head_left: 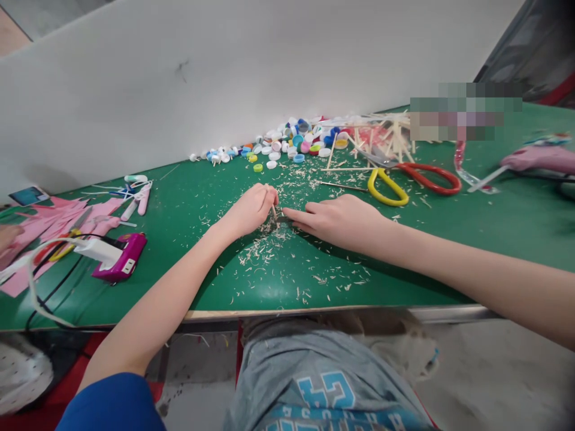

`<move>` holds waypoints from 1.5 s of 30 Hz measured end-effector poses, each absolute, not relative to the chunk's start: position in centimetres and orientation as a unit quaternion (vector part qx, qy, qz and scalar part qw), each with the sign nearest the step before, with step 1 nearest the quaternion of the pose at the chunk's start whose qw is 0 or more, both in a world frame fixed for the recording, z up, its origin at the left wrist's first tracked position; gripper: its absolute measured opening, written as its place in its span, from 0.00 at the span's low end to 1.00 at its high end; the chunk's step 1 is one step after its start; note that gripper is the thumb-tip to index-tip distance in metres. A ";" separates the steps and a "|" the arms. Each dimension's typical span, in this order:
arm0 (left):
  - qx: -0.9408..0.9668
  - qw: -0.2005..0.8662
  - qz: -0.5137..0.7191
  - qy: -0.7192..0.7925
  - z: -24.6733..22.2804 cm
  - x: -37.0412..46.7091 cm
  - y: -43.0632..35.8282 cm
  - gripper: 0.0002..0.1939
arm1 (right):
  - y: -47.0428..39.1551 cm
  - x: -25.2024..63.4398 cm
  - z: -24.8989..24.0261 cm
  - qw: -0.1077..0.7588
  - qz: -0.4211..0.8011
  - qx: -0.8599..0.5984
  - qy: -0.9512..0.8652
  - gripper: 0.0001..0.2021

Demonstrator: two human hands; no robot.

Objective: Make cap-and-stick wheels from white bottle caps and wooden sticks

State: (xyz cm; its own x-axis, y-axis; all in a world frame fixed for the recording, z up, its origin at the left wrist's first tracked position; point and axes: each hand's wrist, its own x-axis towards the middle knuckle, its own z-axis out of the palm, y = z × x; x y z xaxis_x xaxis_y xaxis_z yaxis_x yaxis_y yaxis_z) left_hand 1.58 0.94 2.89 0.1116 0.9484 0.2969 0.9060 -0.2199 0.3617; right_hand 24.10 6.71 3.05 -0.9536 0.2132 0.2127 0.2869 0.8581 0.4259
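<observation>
Wooden stick [274, 211] in your left hand [252, 211]: in the head view, its pale end poked out below your fingertips, just above the thickest part of the wood shavings [263, 251] on the green tabletop [179, 206]. Your left thumb and fingers were pinching it, with most of its length hidden. Your right hand [344, 221] lay close beside, index finger stretched toward the stick and the other fingers curled. Something thin and dark showed near that fingertip, but whether you were gripping a blade there could not be told.

Judging by the wide scatter of shavings, plenty of whittling was done. The stick's tip was too small to read, so how near it was to finished remained unclear. Loose wooden sticks [399, 136] lay piled toward the back, which suggested more could be left; none could be told as trimmed or untrimmed.

Bottle caps [299, 142] in mixed colours sat heaped by the white partition [224, 78], and scissors [390, 163] with one yellow and one red handle lay beyond your right hand, apart from it.
</observation>
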 end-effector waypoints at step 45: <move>0.739 0.060 0.244 0.626 2.7 1.4 1.0 0.23 | 6.1 24.0 2.7 0.068 -0.170 -0.162 -0.970 0.21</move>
State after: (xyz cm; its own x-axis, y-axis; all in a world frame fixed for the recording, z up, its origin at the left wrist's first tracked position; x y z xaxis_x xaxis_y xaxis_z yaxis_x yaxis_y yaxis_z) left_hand 1.42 1.00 2.72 0.0981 0.9534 0.2854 0.8948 -0.2100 0.3940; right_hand 24.02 6.07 2.70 -0.9383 0.2905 0.1876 0.3369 0.8901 0.3070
